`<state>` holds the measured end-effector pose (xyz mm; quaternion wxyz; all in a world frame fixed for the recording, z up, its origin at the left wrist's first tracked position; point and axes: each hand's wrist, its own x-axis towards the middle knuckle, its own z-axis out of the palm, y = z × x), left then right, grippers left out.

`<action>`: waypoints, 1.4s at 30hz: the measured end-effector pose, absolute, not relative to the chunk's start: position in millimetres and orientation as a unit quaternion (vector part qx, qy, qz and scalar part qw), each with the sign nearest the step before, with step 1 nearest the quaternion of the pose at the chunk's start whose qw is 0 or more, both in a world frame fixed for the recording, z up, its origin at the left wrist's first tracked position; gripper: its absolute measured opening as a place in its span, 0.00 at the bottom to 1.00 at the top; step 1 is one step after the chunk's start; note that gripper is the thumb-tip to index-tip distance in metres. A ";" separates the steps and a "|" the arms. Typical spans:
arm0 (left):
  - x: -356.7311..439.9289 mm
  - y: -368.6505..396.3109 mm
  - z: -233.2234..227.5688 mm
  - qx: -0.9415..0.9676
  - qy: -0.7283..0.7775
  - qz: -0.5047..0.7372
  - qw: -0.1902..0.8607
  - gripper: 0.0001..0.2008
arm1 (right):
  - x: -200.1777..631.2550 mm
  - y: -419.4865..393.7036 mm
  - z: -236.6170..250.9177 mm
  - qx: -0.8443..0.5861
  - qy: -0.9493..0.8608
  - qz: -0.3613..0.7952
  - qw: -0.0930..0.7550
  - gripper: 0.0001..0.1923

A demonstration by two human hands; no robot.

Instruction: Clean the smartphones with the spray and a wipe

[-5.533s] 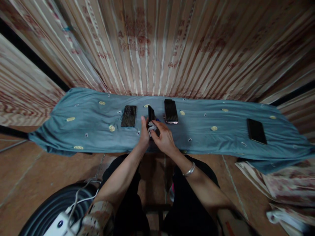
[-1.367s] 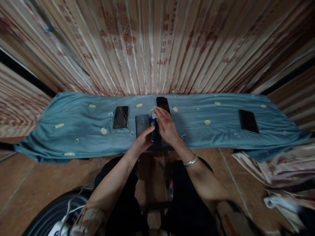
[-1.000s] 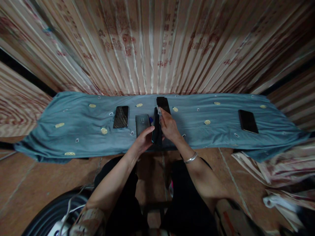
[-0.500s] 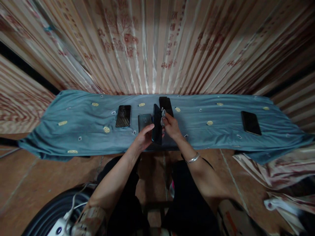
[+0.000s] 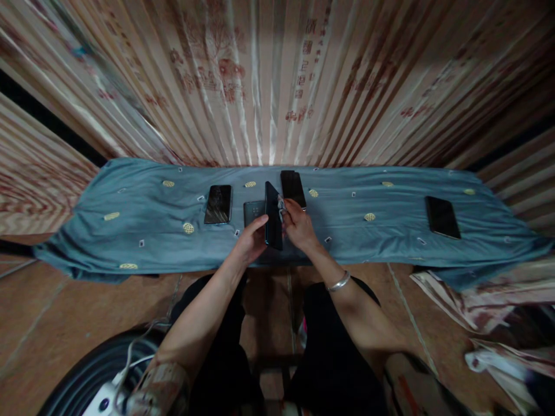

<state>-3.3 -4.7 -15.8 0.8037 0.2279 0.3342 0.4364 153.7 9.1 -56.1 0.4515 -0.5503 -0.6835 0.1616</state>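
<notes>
My left hand grips a dark smartphone by its lower part, thumb along the near edge, the phone tilted up on its side above the cloth. My right hand pinches a small crumpled grey-white cloth against the phone's right face. Partly behind the held phone lies a grey phone, back side up. Just beyond my right hand rest dark phones that seem stacked or overlapping. A black phone lies screen up to the left.
A blue-green cloth with yellow prints covers the long narrow table. Far right on it lies another dark phone. A patterned curtain hangs behind. At lower left are a white power strip with cables and a round black ribbed object.
Both hands and the held phone have shifted slightly left, and the phone has turned a little. The small cloth has moved with my right hand along it. The other phones stay put.
</notes>
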 end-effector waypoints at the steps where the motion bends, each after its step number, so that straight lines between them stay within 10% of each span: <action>1: -2.9 -5.3 -16.3 0.230 0.333 0.432 0.806 0.09 | 154.6 9.6 -55.4 -0.552 -0.683 0.157 0.451 0.20; 42: -2.8 8.6 -27.8 0.209 0.392 0.462 0.768 0.16 | 150.5 -18.0 -18.2 -0.428 -0.769 0.209 0.428 0.28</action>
